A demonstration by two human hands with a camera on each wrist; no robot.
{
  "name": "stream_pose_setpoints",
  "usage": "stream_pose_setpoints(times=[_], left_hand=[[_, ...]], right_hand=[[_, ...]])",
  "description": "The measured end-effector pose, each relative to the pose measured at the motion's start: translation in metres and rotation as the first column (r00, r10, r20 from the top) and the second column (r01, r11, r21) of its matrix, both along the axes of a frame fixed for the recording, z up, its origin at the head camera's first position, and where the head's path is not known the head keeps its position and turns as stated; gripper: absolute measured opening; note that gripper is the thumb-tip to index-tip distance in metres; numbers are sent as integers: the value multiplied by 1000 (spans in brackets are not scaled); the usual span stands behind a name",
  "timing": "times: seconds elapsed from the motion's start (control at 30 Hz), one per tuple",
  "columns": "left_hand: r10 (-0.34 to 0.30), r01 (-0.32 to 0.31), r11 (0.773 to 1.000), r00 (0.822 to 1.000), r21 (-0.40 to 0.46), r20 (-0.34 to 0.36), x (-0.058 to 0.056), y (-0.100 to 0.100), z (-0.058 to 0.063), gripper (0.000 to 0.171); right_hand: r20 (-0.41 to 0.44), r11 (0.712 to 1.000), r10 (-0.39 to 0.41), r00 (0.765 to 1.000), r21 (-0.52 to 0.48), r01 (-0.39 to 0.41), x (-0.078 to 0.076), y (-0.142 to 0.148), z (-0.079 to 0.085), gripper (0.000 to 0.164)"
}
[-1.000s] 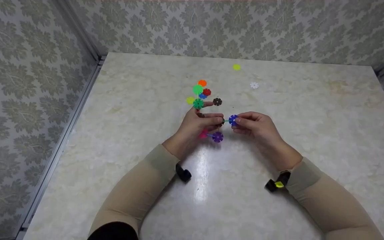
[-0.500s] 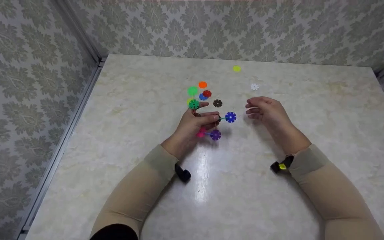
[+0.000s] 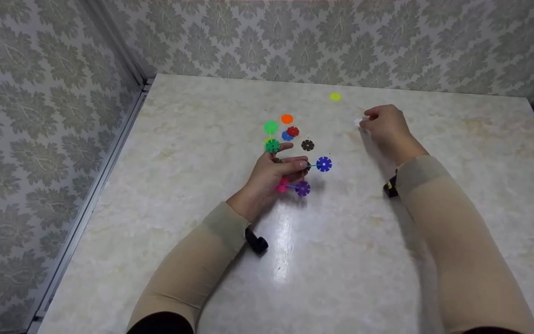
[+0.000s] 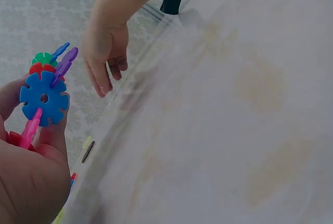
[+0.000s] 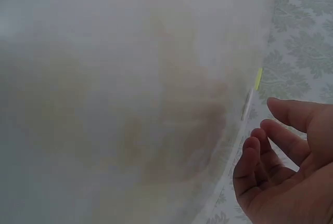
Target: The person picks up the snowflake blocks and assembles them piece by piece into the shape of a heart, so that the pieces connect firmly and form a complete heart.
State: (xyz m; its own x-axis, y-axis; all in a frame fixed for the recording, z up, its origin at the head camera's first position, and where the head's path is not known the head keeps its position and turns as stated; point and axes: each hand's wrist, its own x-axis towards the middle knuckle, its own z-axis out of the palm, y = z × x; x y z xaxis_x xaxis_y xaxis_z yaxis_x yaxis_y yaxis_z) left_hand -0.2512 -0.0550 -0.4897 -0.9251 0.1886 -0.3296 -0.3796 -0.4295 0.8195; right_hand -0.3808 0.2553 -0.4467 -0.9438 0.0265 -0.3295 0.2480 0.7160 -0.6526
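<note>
My left hand (image 3: pixel 276 169) grips a chain of linked plastic snowflake discs; its thumb lies over part of it. A dark blue disc (image 3: pixel 324 163) sticks out at the chain's right, a purple disc (image 3: pixel 302 188) and a pink disc (image 3: pixel 283 185) lie lower, and a green disc (image 3: pixel 272 145) is at the upper end. In the left wrist view a blue disc (image 4: pixel 45 98) faces the camera. My right hand (image 3: pixel 389 127) is beside a white snowflake disc (image 3: pixel 358 122) on the table; in the right wrist view its thumb and fingers are apart with nothing between them.
Loose discs lie on the table (image 3: pixel 341 278): orange (image 3: pixel 287 119), red (image 3: pixel 293 131), blue (image 3: pixel 287 136), dark brown (image 3: pixel 308 145) and, toward the back edge, yellow (image 3: pixel 335 96). Patterned walls (image 3: pixel 276 37) stand behind and to the left.
My right hand has let go of the dark blue disc and moved away, up and right, to the white disc. The left hand keeps its grip on the chain, nearly in place.
</note>
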Motion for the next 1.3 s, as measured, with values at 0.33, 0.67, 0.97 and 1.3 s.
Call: stream_pose_setpoints(times=[0.33,0.67,0.97,1.3], left_hand=[[2,-2,1000,1000,-3,-6,0,3,-1,68],[-5,5,1000,1000,-9,-13,2,3,-1,71],[-17,17,1000,1000,-13,-2,2,3,-1,70],[-19,19,1000,1000,-9,18,-1,1,-1,66]], right_hand=[[15,990,85,996,115,-87,-8,5,-3,47],[-78,998,71,994,7,-70,5,-3,-5,31],[-183,931,60,981,-345,-121,48,-18,-9,24],[-263,680,144,954,-674,-289,82,-34,-20,11]])
